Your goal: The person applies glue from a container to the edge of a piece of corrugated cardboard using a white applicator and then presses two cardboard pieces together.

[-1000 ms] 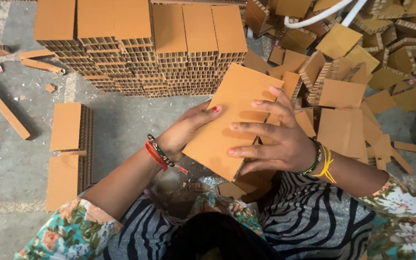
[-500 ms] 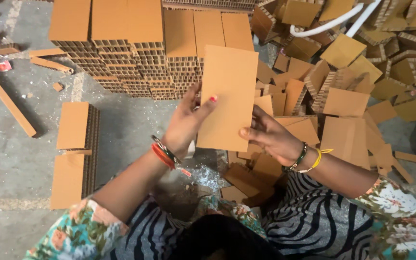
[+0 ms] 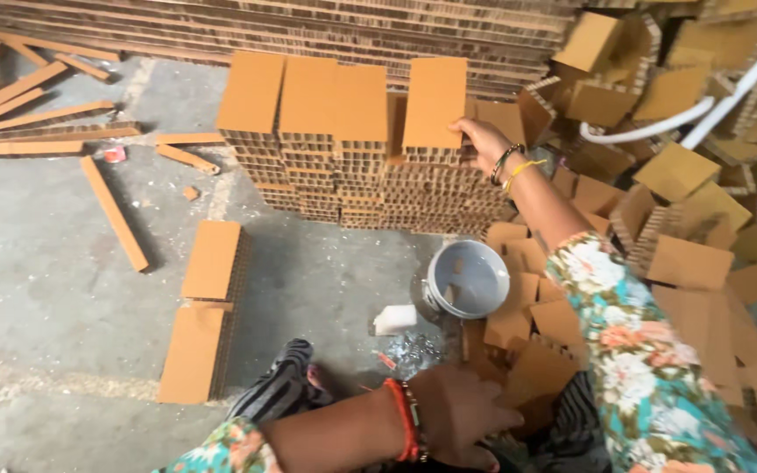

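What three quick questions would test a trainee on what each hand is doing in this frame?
1. True or false: the right hand touches the cardboard block on top of the stack.
2. Which thing stands on the floor between the stack and the person's lap? A) white bucket B) metal toolbox C) glass bottle
3. Fill in: the left hand is low, by the loose ____ pieces.

Key: 1 true; 2 A, the white bucket; 3 cardboard.
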